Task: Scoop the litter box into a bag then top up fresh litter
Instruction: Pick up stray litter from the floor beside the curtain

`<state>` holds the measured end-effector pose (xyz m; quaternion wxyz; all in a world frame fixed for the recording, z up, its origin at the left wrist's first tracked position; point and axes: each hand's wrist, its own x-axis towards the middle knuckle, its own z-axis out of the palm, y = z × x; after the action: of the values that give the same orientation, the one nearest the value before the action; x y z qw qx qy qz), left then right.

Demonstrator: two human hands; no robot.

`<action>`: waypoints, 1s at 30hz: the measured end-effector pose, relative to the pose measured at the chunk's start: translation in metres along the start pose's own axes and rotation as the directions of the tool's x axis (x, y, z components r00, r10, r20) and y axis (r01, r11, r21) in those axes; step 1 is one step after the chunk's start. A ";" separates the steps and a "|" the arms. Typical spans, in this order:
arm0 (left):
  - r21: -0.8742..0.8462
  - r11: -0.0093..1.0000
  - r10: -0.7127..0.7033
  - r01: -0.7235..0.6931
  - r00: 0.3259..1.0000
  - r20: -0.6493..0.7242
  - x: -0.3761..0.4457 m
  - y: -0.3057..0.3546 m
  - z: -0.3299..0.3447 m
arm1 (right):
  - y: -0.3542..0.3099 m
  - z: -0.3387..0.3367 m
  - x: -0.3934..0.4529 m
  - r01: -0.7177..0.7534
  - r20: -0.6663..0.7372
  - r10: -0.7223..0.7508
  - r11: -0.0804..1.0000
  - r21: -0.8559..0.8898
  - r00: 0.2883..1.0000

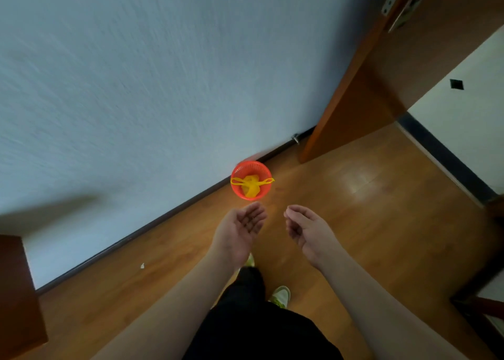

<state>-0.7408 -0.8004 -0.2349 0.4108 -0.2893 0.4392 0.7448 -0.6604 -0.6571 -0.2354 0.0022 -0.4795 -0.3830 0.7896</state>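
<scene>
Head camera is looking down as I am holding my left hand (241,227) and right hand (305,228) out side by side, palms up, fingers loosely curled, gripping nothing. Just beyond them a yellow bag (252,185) is sitting inside a red basket (236,174) on the wooden floor (368,196) against the far wall (136,86)
</scene>
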 end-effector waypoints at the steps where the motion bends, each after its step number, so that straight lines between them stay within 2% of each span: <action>1: -0.029 1.000 -0.001 0.000 1.000 -0.007 0.013 0.006 0.001 | -0.004 0.006 0.014 -0.011 0.009 0.011 1.000 -0.004 1.000; 3: -0.066 0.998 -0.006 0.006 1.000 0.009 0.044 0.018 0.005 | -0.011 0.019 0.041 -0.029 0.026 0.030 0.999 -0.044 0.999; 8: -0.019 0.998 -0.057 0.058 0.997 0.042 0.117 0.048 0.017 | -0.034 0.039 0.104 -0.052 0.031 0.057 0.989 -0.140 0.998; 13: 0.026 0.997 -0.073 0.073 0.997 -0.033 0.165 0.061 0.026 | -0.058 0.042 0.169 -0.013 -0.016 0.008 0.934 -0.356 1.000; 17: 0.081 0.994 -0.070 0.078 0.992 -0.105 0.209 0.055 0.023 | -0.056 0.034 0.224 -0.167 -0.025 0.167 0.945 -0.281 0.986; 19: 0.091 0.994 -0.055 0.067 0.990 -0.127 0.247 0.043 0.015 | -0.041 0.024 0.265 -0.202 -0.036 0.200 0.936 -0.290 0.979; 22: 0.037 0.995 -0.082 0.092 0.976 -0.203 0.312 0.016 0.000 | -0.014 0.011 0.327 -0.270 -0.110 0.248 0.920 -0.285 0.962; 24: 0.001 0.994 -0.108 0.112 0.965 -0.240 0.356 0.000 -0.012 | 0.005 0.004 0.364 -0.320 -0.143 0.294 0.921 -0.222 0.945; 28: -0.004 0.992 -0.120 0.124 0.949 -0.290 0.428 -0.022 -0.028 | 0.033 -0.004 0.426 -0.328 -0.166 0.299 0.925 -0.190 0.940; 30: 0.027 0.990 -0.122 0.138 0.938 -0.325 0.453 -0.025 -0.033 | 0.045 -0.005 0.450 -0.332 -0.166 0.299 0.914 -0.233 0.940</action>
<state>-0.9412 -0.6610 -0.6186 0.3888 -0.4250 0.4987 0.6477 -0.8832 -0.5193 -0.6040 -0.1636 -0.5802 -0.3989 0.6909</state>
